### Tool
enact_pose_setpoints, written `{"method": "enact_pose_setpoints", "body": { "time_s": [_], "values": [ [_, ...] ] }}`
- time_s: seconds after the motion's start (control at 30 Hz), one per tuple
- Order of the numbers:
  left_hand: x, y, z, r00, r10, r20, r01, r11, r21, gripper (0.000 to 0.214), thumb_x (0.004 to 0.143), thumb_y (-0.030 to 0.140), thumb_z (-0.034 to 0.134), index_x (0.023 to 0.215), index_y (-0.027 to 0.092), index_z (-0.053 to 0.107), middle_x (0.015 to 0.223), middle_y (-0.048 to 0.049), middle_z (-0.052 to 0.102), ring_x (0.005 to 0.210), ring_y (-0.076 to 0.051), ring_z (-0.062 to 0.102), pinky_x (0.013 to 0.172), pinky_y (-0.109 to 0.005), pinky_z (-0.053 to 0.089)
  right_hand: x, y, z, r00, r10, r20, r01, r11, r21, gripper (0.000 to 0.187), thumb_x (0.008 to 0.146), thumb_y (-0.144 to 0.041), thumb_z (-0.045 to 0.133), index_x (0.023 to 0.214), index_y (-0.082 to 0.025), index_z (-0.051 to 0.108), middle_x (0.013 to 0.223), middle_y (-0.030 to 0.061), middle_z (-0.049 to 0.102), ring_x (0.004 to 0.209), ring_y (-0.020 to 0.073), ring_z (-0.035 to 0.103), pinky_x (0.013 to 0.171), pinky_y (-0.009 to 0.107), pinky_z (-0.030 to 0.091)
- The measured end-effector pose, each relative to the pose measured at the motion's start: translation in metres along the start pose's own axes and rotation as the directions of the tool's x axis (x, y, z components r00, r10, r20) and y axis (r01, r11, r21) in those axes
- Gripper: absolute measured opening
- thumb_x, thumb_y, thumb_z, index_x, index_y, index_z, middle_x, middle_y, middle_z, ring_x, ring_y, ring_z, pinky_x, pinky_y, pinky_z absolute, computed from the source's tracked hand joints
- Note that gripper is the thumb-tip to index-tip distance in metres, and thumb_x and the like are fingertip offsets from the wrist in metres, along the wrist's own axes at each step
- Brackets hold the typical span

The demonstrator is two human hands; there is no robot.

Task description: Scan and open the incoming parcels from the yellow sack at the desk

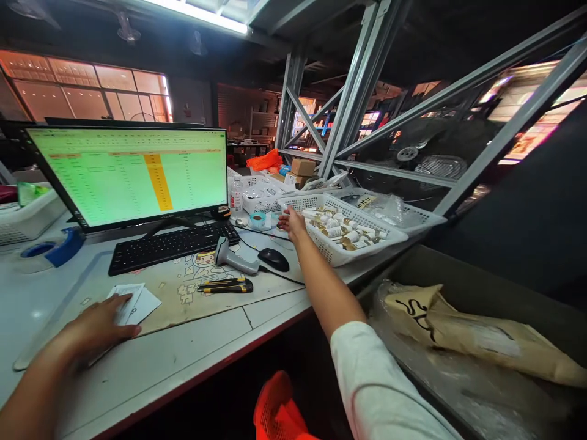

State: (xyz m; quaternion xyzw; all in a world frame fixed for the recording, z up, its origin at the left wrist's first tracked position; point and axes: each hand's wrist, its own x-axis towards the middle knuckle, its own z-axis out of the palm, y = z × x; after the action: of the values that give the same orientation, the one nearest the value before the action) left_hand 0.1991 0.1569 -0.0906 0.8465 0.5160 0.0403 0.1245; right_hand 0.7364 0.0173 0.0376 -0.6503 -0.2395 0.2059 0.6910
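Paper slips [143, 305] are lying under your spread left hand [99, 322]; your half-curled, empty-looking right hand [291, 224], hanging close, is risking bumping the plastic basket [328, 248].

Left hand [98, 324] lies over white papers [143, 307] on the patterned mat [167, 315], thumb spread. Right hand [292, 225], fingers apart, is at the left end of a white basket [328, 247] of small white-and-gold items [334, 231] — contact with rim unclear. Between the hands: grey scanner [236, 260], black mouse [274, 260], yellow-and-black cutter [225, 285]. Behind: black keyboard [169, 246], lit monitor [110, 177] showing a spreadsheet, one column orange. Lower right — tan package [458, 330] beside clear plastic [477, 397].
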Motion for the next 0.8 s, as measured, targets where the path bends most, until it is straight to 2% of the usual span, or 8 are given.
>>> {"method": "enact_pose_setpoints", "body": {
  "time_s": [0.17,0.27,0.3,0.4,0.47,0.57,0.7,0.8],
  "values": [
    [-0.004,0.023,-0.014,0.998,-0.063,0.023,0.058,0.978,0.201,0.06,0.079,0.052,0.053,0.129,0.025,0.07,0.108,-0.0174,0.077,0.098,-0.041,0.072,0.078,-0.049,0.056,-0.047,0.014,0.047,0.971,-0.055,0.232,0.067,0.997,-0.047,0.022,0.098,-0.038,0.064,0.092,-0.019,0.056,0.06,-0.0046,0.06,0.046,0.0092,0.054,0.044,0.019,0.039],
    [-0.009,0.031,-0.022,0.996,-0.009,-0.091,0.031,0.971,0.236,0.046,0.086,0.049,0.044,0.112,0.028,0.075,0.102,-0.0135,0.078,0.092,-0.04,0.073,0.074,-0.05,0.056,-0.091,0.018,0.08,0.856,-0.201,0.477,0.289,0.95,-0.118,0.028,0.085,-0.032,0.081,0.102,-0.017,0.066,0.081,0.0019,0.071,0.067,0.0143,0.066,0.063,0.026,0.054],
    [-0.011,0.034,-0.024,0.987,0.041,-0.155,-0.008,0.978,0.206,0.047,0.088,0.051,0.04,0.11,0.029,0.075,0.102,-0.0121,0.078,0.091,-0.039,0.073,0.074,-0.05,0.057,-0.108,0.02,0.091,0.749,-0.298,0.592,0.45,0.884,-0.124,0.04,0.08,-0.033,0.085,0.112,-0.017,0.067,0.098,0.006,0.074,0.084,0.018,0.07,0.077,0.031,0.058],
    [-0.021,0.048,-0.021,0.862,0.288,-0.417,-0.294,0.955,0.052,0.046,0.092,0.054,0.04,0.11,0.03,0.075,0.106,-0.0085,0.079,0.092,-0.034,0.075,0.082,-0.047,0.059,-0.162,0.029,0.121,0.252,-0.449,0.857,0.863,0.505,0.011,0.08,0.077,-0.043,0.088,0.144,-0.016,0.053,0.147,0.0153,0.058,0.134,0.0282,0.055,0.113,0.044,0.044],
    [-0.029,0.061,-0.015,0.733,0.414,-0.54,-0.507,0.862,-0.027,0.037,0.095,0.049,0.047,0.11,0.03,0.074,0.107,-0.006,0.079,0.092,-0.029,0.076,0.085,-0.041,0.061,-0.192,0.037,0.135,0.096,-0.349,0.932,0.933,0.357,0.038,0.072,0.086,-0.045,0.08,0.146,-0.016,0.051,0.144,0.0153,0.061,0.13,0.029,0.059,0.11,0.042,0.047],
    [-0.037,0.073,-0.011,0.629,0.463,-0.625,-0.66,0.742,-0.114,0.023,0.097,0.042,0.057,0.108,0.029,0.073,0.104,-0.0033,0.079,0.089,-0.024,0.076,0.083,-0.036,0.062,-0.217,0.04,0.137,0.112,-0.183,0.977,0.947,0.319,-0.049,0.026,0.096,-0.031,0.066,0.117,-0.018,0.069,0.101,0.0066,0.077,0.092,0.0235,0.072,0.084,0.032,0.056],
    [-0.03,0.055,-0.025,0.645,0.142,-0.751,-0.61,0.687,-0.394,0.035,0.1,0.051,0.054,0.122,0.024,0.062,0.117,-0.0073,0.074,0.094,-0.023,0.074,0.08,-0.038,0.063,-0.192,0.009,0.102,0.13,-0.429,0.894,0.827,0.543,0.141,0.018,0.092,-0.022,0.062,0.106,-0.02,0.074,0.101,0.0035,0.077,0.094,0.0197,0.073,0.085,0.03,0.057],
    [-0.017,0.03,-0.036,0.691,-0.13,-0.711,-0.471,0.666,-0.579,0.044,0.1,0.06,0.048,0.118,0.022,0.061,0.107,-0.0075,0.072,0.084,-0.022,0.071,0.069,-0.034,0.061,-0.123,-0.036,0.08,0.483,-0.612,0.625,0.65,0.73,0.213,0.024,0.094,-0.039,0.065,0.101,-0.017,0.071,0.084,0.0046,0.074,0.073,0.0179,0.072,0.067,0.029,0.059]
  ]
}}
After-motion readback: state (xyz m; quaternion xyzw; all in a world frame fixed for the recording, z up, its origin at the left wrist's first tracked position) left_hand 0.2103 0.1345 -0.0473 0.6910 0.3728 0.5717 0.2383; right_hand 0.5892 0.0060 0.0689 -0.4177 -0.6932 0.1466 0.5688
